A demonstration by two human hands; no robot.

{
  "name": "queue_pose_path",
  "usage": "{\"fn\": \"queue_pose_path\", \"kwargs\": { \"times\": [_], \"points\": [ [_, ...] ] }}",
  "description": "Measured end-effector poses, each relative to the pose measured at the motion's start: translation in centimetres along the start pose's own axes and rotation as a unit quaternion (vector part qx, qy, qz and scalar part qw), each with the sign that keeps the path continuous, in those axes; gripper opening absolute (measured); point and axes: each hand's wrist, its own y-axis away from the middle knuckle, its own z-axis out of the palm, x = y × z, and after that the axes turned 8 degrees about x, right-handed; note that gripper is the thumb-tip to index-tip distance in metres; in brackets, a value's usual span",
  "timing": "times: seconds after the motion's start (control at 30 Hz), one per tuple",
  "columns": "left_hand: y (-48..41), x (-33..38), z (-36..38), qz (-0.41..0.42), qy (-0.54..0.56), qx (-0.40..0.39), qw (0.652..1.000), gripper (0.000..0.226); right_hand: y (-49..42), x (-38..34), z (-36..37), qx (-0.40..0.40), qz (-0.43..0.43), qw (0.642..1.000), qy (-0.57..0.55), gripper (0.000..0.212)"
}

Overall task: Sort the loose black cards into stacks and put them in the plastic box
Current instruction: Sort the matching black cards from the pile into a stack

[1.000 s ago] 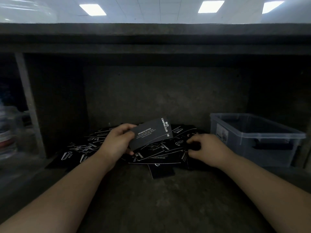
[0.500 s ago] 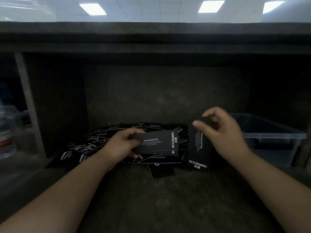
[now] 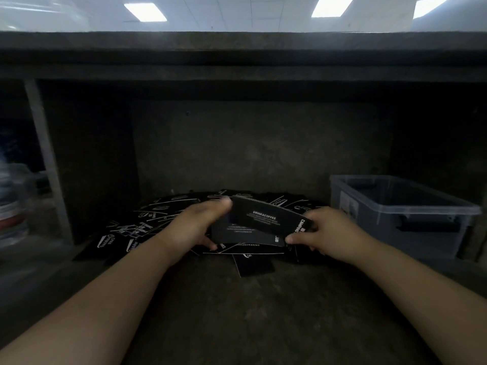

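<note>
Head view: my hands half hide the card pile (image 3: 142,225); left hand (image 3: 195,227) grips lower card (image 3: 237,234), right hand (image 3: 329,233) pinches upper card (image 3: 266,218), earlier apart.

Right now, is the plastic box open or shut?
Open. The box has no lid; its rim and inside walls show.

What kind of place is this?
Probably a stockroom or back-of-shop storage shelf: a dark rough shelf bay, a clear plastic storage box, and square ceiling light panels overhead.
</note>
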Motion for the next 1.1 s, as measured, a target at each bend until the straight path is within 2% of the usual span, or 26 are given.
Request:
{"fn": "queue_pose_path", "kwargs": {
  "times": [0.07,0.2,0.23,0.3,0.33,0.37,0.4,0.47,0.5,0.53,0.7,0.83,0.9,0.97,1.03,1.1],
  "points": [
    [0.0,-0.2,0.3,0.055,-0.078,0.002,0.995,0.019,-0.3,0.0,0.1,0.028,-0.038,0.998,0.037,0.025],
    [-0.4,-0.7,0.3,0.065,-0.068,-0.006,0.996,0.022,-0.2,0.3,0.2,-0.012,-0.032,0.999,0.000,0.020],
    [-0.5,-0.8,0.1,0.062,-0.059,-0.006,0.996,0.025,-0.2,0.5,0.3,0.007,-0.026,0.999,-0.030,0.020],
    [-0.7,-0.8,0.1,0.060,-0.025,0.010,0.998,0.030,-0.5,1.0,0.3,0.115,-0.011,0.991,-0.070,0.022],
    [-0.7,-0.7,0.1,0.062,-0.004,0.027,0.998,0.032,-0.8,1.3,0.2,0.161,-0.005,0.985,-0.063,0.023],
    [-0.9,-0.7,0.1,0.063,0.021,0.049,0.997,0.034,-1.0,1.6,0.1,0.171,-0.006,0.984,-0.046,0.029],
    [-0.9,-0.6,0.1,0.064,0.048,0.070,0.994,0.037,-1.2,1.9,0.1,0.140,-0.005,0.990,-0.021,0.044],
    [-1.1,-0.6,-0.1,0.064,0.085,0.098,0.989,0.045,-1.2,1.7,0.5,0.003,0.019,0.999,0.032,0.077],
    [-1.1,-0.7,-0.1,0.064,0.094,0.104,0.988,0.048,-1.0,1.6,0.7,-0.050,0.032,0.997,0.056,0.085],
    [-1.0,-0.7,-0.2,0.065,0.099,0.109,0.987,0.049,-1.0,1.5,0.8,-0.067,0.030,0.995,0.074,0.086],
    [-1.0,-0.4,-0.1,0.050,0.106,0.136,0.984,0.047,-0.8,1.6,0.2,0.030,-0.070,0.984,0.158,0.058],
    [-1.0,-0.5,0.1,0.035,0.111,0.135,0.984,0.049,-0.7,1.5,0.5,-0.005,-0.075,0.981,0.177,0.049],
    [-1.0,-0.5,0.0,0.035,0.117,0.139,0.983,0.048,-0.7,1.2,0.1,0.005,-0.081,0.986,0.147,0.036],
    [-1.0,-0.5,-0.1,0.026,0.132,0.139,0.981,0.047,-0.5,1.1,-0.4,0.047,-0.091,0.993,0.065,0.024],
    [-1.1,-0.5,-0.1,0.016,0.135,0.124,0.983,0.045,-0.1,1.0,-1.0,0.081,-0.062,0.991,-0.081,0.016],
    [-1.1,-0.5,0.0,0.009,0.108,0.098,0.989,0.046,0.2,0.7,-1.4,0.102,-0.020,0.965,-0.243,0.014]
  ]
}}
